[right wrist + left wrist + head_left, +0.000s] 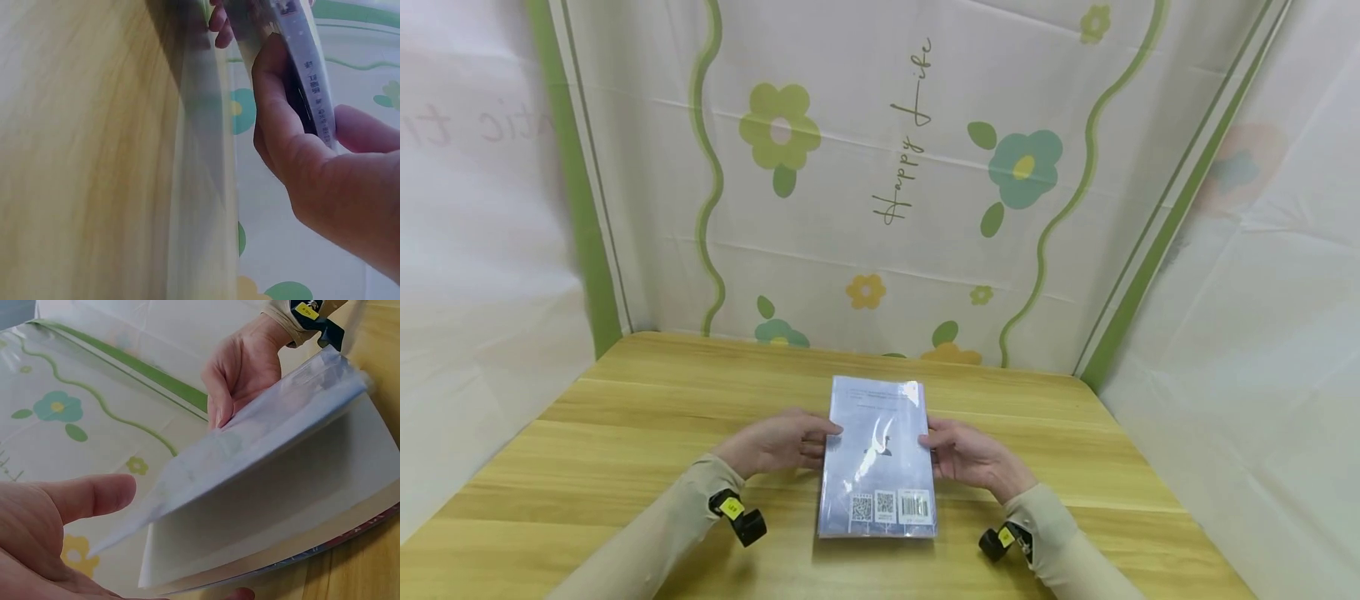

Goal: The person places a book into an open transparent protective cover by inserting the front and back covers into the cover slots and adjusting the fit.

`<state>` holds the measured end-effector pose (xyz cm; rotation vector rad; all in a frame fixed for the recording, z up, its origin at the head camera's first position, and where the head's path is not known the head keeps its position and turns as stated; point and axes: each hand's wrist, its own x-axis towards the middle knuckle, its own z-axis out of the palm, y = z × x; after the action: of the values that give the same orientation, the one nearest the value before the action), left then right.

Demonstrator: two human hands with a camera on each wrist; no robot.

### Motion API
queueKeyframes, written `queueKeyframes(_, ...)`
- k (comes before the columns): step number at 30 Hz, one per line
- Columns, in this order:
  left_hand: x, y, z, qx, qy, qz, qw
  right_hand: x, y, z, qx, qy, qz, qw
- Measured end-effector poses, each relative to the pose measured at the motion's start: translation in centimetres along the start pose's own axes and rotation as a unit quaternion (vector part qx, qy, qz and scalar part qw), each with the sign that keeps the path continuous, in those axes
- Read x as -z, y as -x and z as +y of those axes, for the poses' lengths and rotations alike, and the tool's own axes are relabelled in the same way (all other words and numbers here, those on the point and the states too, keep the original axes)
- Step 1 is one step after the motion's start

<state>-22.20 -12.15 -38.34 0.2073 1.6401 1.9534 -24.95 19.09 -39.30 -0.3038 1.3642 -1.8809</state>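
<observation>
A pale blue book (877,454) in shiny plastic wrap lies lengthwise at the middle of the wooden table (625,433), back cover up, with codes near its front end. My left hand (816,439) holds its left long edge, thumb on top and a fingertip underneath. In the left wrist view the page block (269,512) faces my left hand (81,506), and the book looks tilted up from the wood. My right hand (938,446) grips the right long edge. In the right wrist view the right hand (294,125) pinches the book's spine (306,56).
White cloth printed with flowers and green wavy lines (895,167) walls the table at the back and both sides. Black wrist cameras with yellow tags sit on my beige sleeves (737,515) (1003,540). Bare wood lies to either side of the book.
</observation>
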Motion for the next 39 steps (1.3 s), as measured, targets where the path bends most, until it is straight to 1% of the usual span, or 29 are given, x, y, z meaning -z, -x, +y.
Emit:
queueKeyframes(6,0.03,0.1,-0.02,-0.006,-0.003,-0.009,0.9999,-0.05,0.04,-0.07,0.001,-0.016,-0.011,1.0)
queueKeyframes(13,0.03,0.11,-0.1,-0.005,-0.008,-0.012,0.9999,-0.16,0.06,-0.05,0.008,-0.018,-0.031,0.999)
queueKeyframes(19,0.05,-0.03,-0.11,-0.001,-0.007,-0.007,1.0,-0.12,0.02,-0.02,0.021,-0.024,-0.066,0.997)
queueKeyframes(26,-0.05,-0.05,-0.05,-0.003,-0.009,-0.015,0.9998,-0.06,-0.09,0.03,0.035,-0.024,-0.106,0.993)
queueKeyframes(32,-0.42,-0.08,-0.11,-0.003,-0.002,-0.03,0.9995,-0.04,-0.1,0.04,0.042,-0.019,-0.119,0.992)
queueKeyframes(39,-0.54,-0.07,-0.18,-0.009,0.011,-0.034,0.9993,0.04,-0.21,0.06,0.051,-0.014,-0.131,0.99)
